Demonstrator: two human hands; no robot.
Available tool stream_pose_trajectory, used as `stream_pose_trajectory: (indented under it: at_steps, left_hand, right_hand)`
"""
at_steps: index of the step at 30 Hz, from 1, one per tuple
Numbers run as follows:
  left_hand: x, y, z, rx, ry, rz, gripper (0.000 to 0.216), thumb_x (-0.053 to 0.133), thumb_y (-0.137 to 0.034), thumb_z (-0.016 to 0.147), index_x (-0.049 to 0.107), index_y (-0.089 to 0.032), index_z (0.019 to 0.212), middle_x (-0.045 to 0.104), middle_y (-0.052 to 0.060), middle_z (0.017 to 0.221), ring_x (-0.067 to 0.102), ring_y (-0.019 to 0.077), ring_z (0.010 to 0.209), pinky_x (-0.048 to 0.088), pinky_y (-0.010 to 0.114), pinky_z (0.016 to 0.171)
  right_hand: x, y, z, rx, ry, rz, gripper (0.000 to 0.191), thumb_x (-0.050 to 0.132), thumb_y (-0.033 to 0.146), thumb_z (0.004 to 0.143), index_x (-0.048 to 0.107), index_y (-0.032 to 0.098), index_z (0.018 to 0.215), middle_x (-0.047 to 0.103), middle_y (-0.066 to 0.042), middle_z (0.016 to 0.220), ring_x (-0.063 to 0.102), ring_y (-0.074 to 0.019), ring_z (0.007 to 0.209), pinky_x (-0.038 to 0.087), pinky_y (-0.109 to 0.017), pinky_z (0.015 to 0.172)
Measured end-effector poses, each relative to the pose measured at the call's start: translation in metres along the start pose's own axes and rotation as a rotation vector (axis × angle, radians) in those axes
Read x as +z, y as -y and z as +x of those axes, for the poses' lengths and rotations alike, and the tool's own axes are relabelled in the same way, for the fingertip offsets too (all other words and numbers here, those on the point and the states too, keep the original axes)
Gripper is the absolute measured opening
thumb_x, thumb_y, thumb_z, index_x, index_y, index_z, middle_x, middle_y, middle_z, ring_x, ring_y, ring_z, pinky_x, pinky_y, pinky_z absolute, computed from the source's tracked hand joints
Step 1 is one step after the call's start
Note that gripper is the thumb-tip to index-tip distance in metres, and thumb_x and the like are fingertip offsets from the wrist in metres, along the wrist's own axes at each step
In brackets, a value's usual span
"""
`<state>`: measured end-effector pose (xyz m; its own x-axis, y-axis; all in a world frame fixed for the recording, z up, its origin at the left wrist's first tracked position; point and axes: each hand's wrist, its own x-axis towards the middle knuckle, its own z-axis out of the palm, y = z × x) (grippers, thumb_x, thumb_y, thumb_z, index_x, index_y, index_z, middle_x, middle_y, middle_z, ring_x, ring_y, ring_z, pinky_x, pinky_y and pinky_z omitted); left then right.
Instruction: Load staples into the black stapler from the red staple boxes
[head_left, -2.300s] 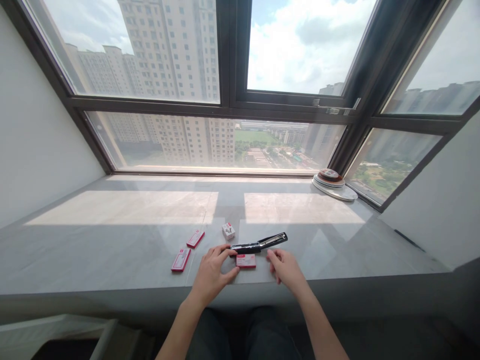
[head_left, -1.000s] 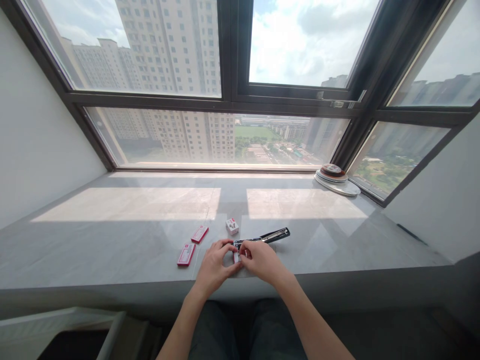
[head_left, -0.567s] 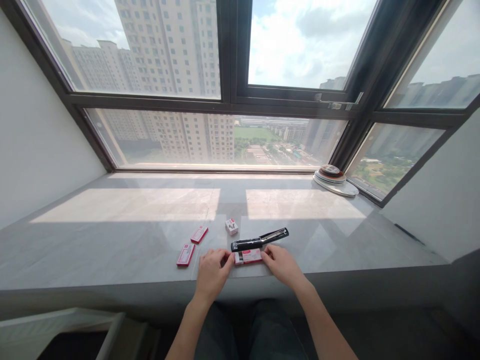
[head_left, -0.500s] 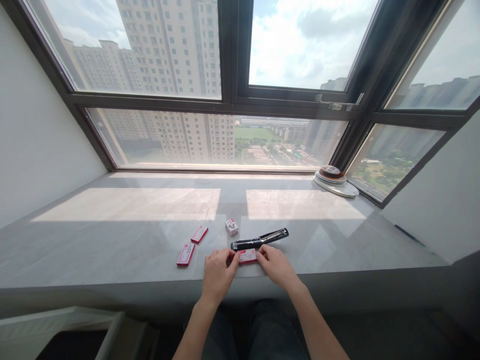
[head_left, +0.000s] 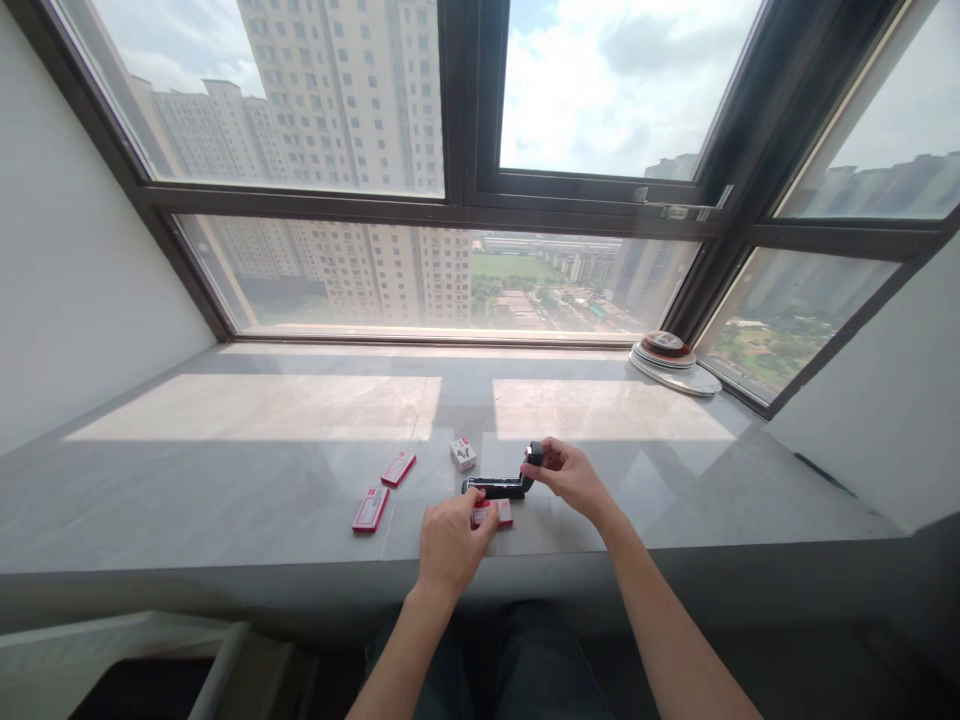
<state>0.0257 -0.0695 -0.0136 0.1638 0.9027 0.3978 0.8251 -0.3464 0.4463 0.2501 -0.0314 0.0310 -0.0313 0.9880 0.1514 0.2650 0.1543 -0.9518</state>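
Observation:
A black stapler point(head_left: 501, 484) lies on the grey stone sill point(head_left: 225, 480), its top arm swung up at the right end. My right hand point(head_left: 571, 474) pinches that raised arm. My left hand point(head_left: 451, 538) rests closed over the near left end of a small red staple box point(head_left: 501, 513) that lies just in front of the stapler; I cannot see what its fingers hold.
Two more red staple boxes point(head_left: 399, 467) point(head_left: 367, 509) lie to the left, and a small white box point(head_left: 463, 452) stands just behind the stapler. A stack of plates point(head_left: 670, 363) sits at the far right by the window. My knees are below the sill's front edge.
My right hand left the red staple box, moved to the stapler and lifted its top arm upright. My left hand stayed by the red box.

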Motion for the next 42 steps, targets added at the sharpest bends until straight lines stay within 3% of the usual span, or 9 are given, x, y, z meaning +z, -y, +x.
stream_pose_trajectory:
  at_steps: [7,16,23,27,29,31,34,38,42]
  left_hand:
    - [-0.005,-0.005,-0.002,0.020,-0.011,0.064,0.026,0.055,-0.048,0.095,0.066,-0.024,0.098,0.069,0.005,0.083,0.063,0.0242,0.082,0.035,0.035,0.073]
    - [-0.009,-0.012,-0.013,0.126,-0.031,0.140,0.016,0.061,-0.038,0.094,0.066,-0.023,0.093,0.066,0.006,0.082,0.057,0.0260,0.087,0.034,0.044,0.085]
    - [-0.049,0.062,-0.005,-0.088,-0.180,0.347,0.018,0.062,-0.039,0.088,0.062,-0.023,0.080,0.064,0.010,0.100,0.054,0.0332,0.102,0.034,0.055,0.094]
    - [-0.060,0.113,0.002,-0.090,-0.211,0.232,0.023,0.066,-0.040,0.083,0.055,-0.022,0.073,0.059,0.011,0.128,0.050,0.0357,0.121,0.035,0.057,0.105]
    - [-0.058,0.131,0.006,-0.020,-0.156,0.086,0.020,0.065,-0.040,0.083,0.057,-0.022,0.080,0.053,0.010,0.141,0.046,0.0330,0.132,0.039,0.050,0.108]
    - [-0.053,0.143,0.009,0.026,-0.089,-0.029,0.027,0.062,-0.039,0.086,0.060,-0.022,0.107,0.045,0.009,0.150,0.042,0.0287,0.139,0.041,0.044,0.111]
    - [-0.043,0.148,0.014,0.052,-0.014,-0.046,0.061,0.057,-0.038,0.091,0.038,-0.023,0.147,0.040,0.010,0.157,0.034,0.0272,0.147,0.035,0.046,0.118]
    - [-0.022,0.129,0.022,0.103,-0.007,0.041,0.064,0.052,-0.036,0.095,0.030,-0.023,0.155,0.041,0.012,0.156,0.027,0.0299,0.151,0.029,0.052,0.120]
    - [0.011,0.088,0.028,0.086,-0.075,0.113,0.065,0.050,-0.037,0.096,0.032,-0.014,0.155,0.037,0.020,0.157,0.019,0.0346,0.153,0.028,0.056,0.119]
  right_hand:
    - [0.051,0.000,0.029,-0.132,0.158,-0.381,0.039,0.079,0.055,0.073,0.066,0.020,0.083,0.046,0.008,0.059,0.040,-0.0096,0.056,0.026,-0.023,0.053]
    - [0.058,-0.002,0.030,-0.144,0.190,-0.638,0.033,0.076,0.052,0.079,0.066,0.021,0.087,0.057,0.005,0.064,0.048,-0.0115,0.060,0.023,-0.024,0.056]
    - [0.055,-0.003,0.025,-0.137,0.160,-0.651,0.035,0.074,0.055,0.081,0.066,0.022,0.090,0.057,0.005,0.066,0.050,-0.0120,0.060,0.022,-0.025,0.055]
    - [0.057,-0.003,0.023,-0.131,0.146,-0.665,0.034,0.073,0.055,0.082,0.066,0.023,0.091,0.057,0.005,0.066,0.050,-0.0124,0.061,0.022,-0.025,0.055]
    - [0.058,-0.002,0.022,-0.124,0.144,-0.674,0.034,0.072,0.055,0.082,0.066,0.023,0.092,0.057,0.004,0.067,0.050,-0.0126,0.061,0.022,-0.024,0.055]
    - [0.058,0.000,0.022,-0.118,0.142,-0.682,0.032,0.072,0.053,0.082,0.067,0.023,0.092,0.058,0.004,0.068,0.051,-0.0128,0.062,0.023,-0.024,0.055]
    - [0.056,0.002,0.020,-0.111,0.143,-0.692,0.026,0.070,0.045,0.083,0.068,0.023,0.097,0.060,0.003,0.068,0.052,-0.0133,0.063,0.024,-0.024,0.056]
    - [0.049,0.000,0.015,-0.086,0.135,-0.691,0.021,0.066,0.041,0.085,0.071,0.021,0.092,0.063,0.000,0.068,0.054,-0.0148,0.062,0.025,-0.025,0.055]
    - [0.046,-0.009,0.014,0.002,0.098,-0.621,0.040,0.057,0.055,0.092,0.072,0.019,0.078,0.064,-0.004,0.064,0.055,-0.0171,0.060,0.027,-0.026,0.055]
